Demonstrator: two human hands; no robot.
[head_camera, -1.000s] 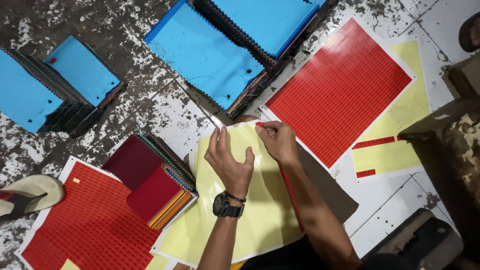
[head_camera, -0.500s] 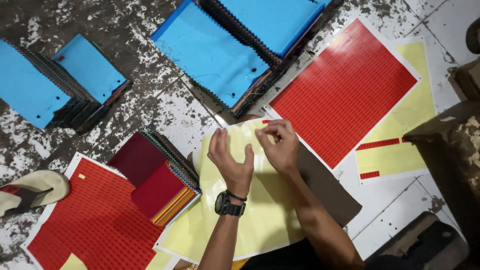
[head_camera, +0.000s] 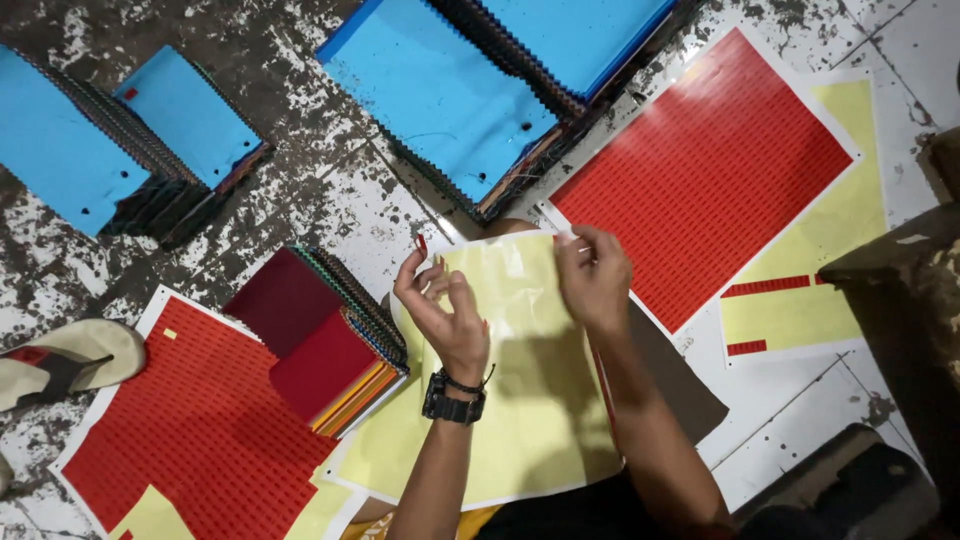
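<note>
A yellow backing sheet lies over my lap, its top edge lifted. My right hand pinches that top edge near the right corner. My left hand, with a black watch on its wrist, is raised at the sheet's upper left corner. Between its fingertips it pinches a small red sticker. The two hands are apart, one at each top corner of the sheet.
A full red sticker sheet lies at the right, another red sticker sheet at lower left. A stack of red and maroon swatches sits beside my left hand. Blue swatch stacks line the top. A sandal lies at far left.
My left hand has pulled away leftward from my right hand, and a small red sticker now shows at its fingertips. My right hand stays on the sheet's top edge.
</note>
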